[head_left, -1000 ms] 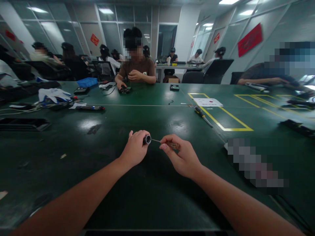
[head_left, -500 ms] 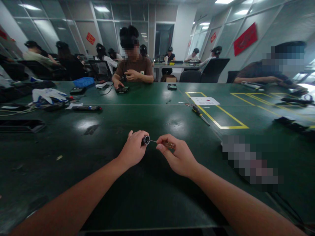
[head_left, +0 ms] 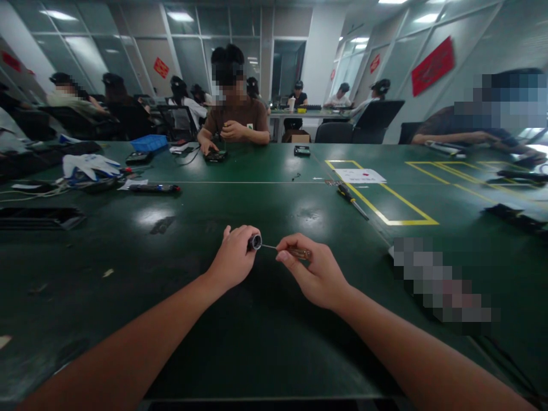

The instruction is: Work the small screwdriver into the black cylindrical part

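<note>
left hand (head_left: 232, 260) is curled around a dark cylinder (head_left: 254, 242), its round end facing the right hand (head_left: 314, 273), which pinches a thin brown-handled screwdriver (head_left: 300, 253); the tip is at the cylinder's end (too small to tell whether it goes in). green tabletop (head_left: 244, 354) spreads around both hands, near edge low in view, a black-and-yellow screwdriver (head_left: 353, 201) ahead to the right. across, leftward, stands a blue bin (head_left: 149, 144), contents hidden; a black tray (head_left: 40, 218) lies at far left.
</note>
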{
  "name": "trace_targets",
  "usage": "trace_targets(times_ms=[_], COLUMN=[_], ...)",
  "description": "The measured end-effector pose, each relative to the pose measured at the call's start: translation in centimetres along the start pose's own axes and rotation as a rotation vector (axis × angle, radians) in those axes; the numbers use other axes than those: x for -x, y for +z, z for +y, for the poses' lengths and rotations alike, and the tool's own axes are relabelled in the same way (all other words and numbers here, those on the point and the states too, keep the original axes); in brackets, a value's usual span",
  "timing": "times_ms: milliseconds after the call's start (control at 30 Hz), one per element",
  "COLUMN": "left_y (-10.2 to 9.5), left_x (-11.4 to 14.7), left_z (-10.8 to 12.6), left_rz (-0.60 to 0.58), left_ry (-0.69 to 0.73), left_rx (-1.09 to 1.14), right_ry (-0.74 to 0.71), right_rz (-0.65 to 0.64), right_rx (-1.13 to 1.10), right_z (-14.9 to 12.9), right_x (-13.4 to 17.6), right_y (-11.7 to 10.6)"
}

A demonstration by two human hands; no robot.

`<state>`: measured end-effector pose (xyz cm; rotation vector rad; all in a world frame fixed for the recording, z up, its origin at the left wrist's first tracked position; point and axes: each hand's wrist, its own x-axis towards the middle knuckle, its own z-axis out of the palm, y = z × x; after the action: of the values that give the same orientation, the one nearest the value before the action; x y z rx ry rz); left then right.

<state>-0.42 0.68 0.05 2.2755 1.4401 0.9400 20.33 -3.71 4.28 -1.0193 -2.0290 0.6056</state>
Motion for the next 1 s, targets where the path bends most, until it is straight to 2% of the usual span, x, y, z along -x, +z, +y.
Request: trace_targets(times_ms=[233,400,533,833,1000], left_y=[-0.07,-0.05,-0.02,0.02,0.06], left_x=[-0.05,-0.03,0.05,0.05,0.04], left_z=[0.01,0.08,0.13,-0.11,-0.02], left_rz=[0.002,0.011,0.009,-0.001,0.003], left_ry=[0.012,0.03,0.044,0.052,0.045], left_rx=[-0.003,-0.004,-0.008,0.009,0.012], right_ry=[-0.024,-0.043,-0.068,-0.047,-0.035], right_rz=[-0.015,0.032,0.001,0.062,0.033], right_rx=[0.013,0.005,0.02,0.037,0.031], right_z=[-0.02,-0.26,-0.31,-0.08,-0.1], right_x=[0.03,0.19,0.11,0.0,-0.11], right_y=[-0.03,-0.13,-0.08,-0.37,-0.18])
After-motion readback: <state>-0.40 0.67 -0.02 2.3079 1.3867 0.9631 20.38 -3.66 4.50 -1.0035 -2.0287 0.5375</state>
